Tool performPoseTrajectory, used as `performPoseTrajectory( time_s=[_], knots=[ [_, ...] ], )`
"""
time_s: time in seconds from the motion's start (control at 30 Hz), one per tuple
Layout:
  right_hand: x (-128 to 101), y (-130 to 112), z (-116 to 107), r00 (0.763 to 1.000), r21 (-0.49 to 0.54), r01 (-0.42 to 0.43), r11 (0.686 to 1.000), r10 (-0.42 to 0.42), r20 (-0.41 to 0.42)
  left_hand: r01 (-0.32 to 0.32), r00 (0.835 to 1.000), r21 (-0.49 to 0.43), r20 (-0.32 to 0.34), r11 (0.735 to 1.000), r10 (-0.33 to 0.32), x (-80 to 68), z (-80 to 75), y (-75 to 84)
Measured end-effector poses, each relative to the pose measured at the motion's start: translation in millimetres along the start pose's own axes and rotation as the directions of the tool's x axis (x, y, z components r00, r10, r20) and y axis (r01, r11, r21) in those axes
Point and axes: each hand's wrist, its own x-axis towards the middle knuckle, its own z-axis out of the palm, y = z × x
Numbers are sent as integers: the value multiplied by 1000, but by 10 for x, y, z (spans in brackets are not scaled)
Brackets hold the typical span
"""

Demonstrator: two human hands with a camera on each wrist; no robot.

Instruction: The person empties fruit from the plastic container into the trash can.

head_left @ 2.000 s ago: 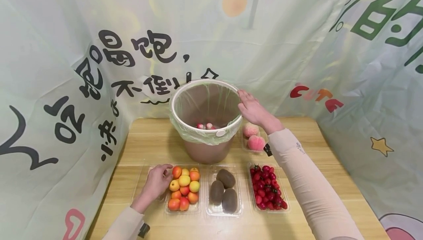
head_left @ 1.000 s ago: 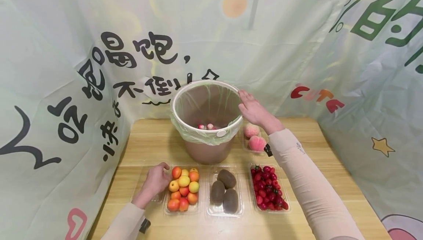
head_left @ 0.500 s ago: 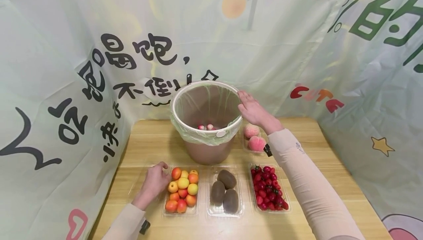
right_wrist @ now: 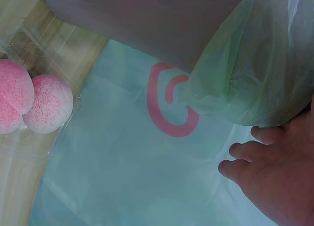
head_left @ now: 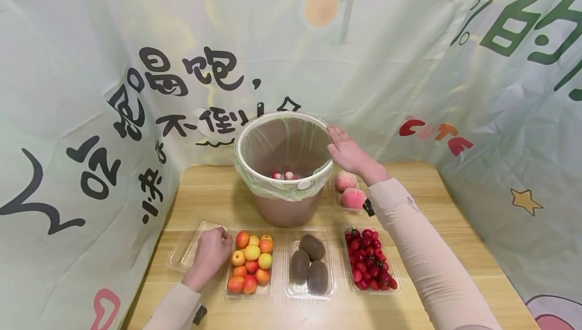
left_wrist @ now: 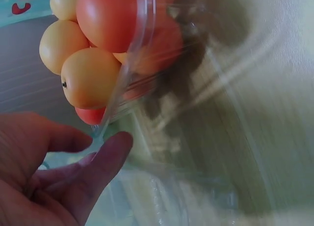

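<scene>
Left hand curled, right hand flat

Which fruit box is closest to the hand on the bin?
The peach tray. It sits right beside the bin, just below the right hand; the other three line the front edge.

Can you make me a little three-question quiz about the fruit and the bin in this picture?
1. True or false: the right hand rests on the rim of the lined bin.
2. Which fruit fills the tray nearest the left hand? A) kiwis B) apricots C) cherry tomatoes
3. Fill in: the two pink fruits beside the bin are ____.

Key:
1. True.
2. B, the apricots; the kiwis and cherry tomatoes sit further right.
3. Peaches.
</scene>
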Motion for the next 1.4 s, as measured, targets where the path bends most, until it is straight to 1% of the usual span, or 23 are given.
performPoseTrajectory(
  time_s=[0.07, 0.1, 0.13, 0.2, 0.3, 0.33, 0.4, 0.43, 0.5, 0.6, 0.67, 0.8, 0.83, 0.9, 1.03, 1.07, 1.1, 1.27, 1.37, 1.4],
  knots=[
    [-1, 4, 2, 1000, 0, 1, 1000, -1, -3, 32, 998, -38, 61, 999, -29, -11, 11, 3],
    [-1, 4, 3, 1000, 0, 2, 1000, -2, -4, 61, 993, -66, 101, 996, -54, -20, 13, 10],
    [-1, 4, 3, 1000, 0, 2, 1000, -2, -6, 87, 988, -92, 138, 992, -73, -31, 19, 13],
    [0, 0, 4, 1000, 0, 3, 1000, -3, -7, 150, 971, -147, 210, 978, -118, -56, 31, 25],
    [1, -4, 4, 1000, -1, 2, 1000, -2, -7, 263, 928, -243, 329, 934, -176, -95, 40, 44],
    [1, -5, 4, 1000, -1, 1, 1000, -1, -6, 294, 913, -275, 365, 915, -183, -106, 43, 47],
    [0, -6, 2, 1000, 2, -2, 1000, 2, -5, 368, 874, -331, 442, 869, -203, -124, 40, 53],
    [-2, -6, 1, 1000, 5, -4, 1000, 4, -4, 390, 860, -348, 469, 853, -202, -131, 33, 54],
    [-4, -8, 1, 1000, 9, -6, 1000, 6, -4, 414, 839, -373, 511, 831, -188, -140, 26, 41],
    [-2, -4, 3, 1000, 11, -4, 1000, 4, -5, 416, 822, -399, 548, 817, -151, -144, 37, -5],
    [0, -1, 4, 1000, 8, -2, 1000, 2, -5, 421, 810, -427, 573, 800, -120, -143, 57, -53],
    [2, 3, 9, 1000, 3, -2, 1000, 2, -8, 439, 792, -473, 606, 764, -80, -139, 84, -105],
    [0, 1, 9, 1000, 4, -3, 1000, 3, -9, 442, 791, -481, 608, 757, -75, -139, 88, -107],
    [2, 0, 12, 1000, 3, -3, 1000, 3, -10, 441, 794, -494, 604, 749, -69, -136, 94, -98],
    [-2, -5, 13, 1000, 6, -1, 1000, 1, -11, 464, 792, -518, 606, 719, -75, -128, 120, -90],
    [-2, -6, 14, 1000, 7, -2, 1000, 2, -11, 470, 789, -519, 610, 714, -76, -123, 125, -91],
    [-4, -8, 12, 1000, 10, -3, 1000, 3, -10, 482, 782, -519, 618, 706, -79, -121, 123, -89],
    [-11, -12, 8, 1000, 16, -9, 1000, 9, -5, 491, 772, -529, 632, 693, -64, -109, 100, -94],
    [-10, -14, 8, 1000, 16, -5, 1000, 6, -9, 491, 772, -543, 633, 681, -52, -102, 66, -93],
    [-9, -15, 8, 1000, 15, -3, 1000, 3, -10, 487, 775, -547, 630, 681, -48, -100, 51, -91]
  ],
)
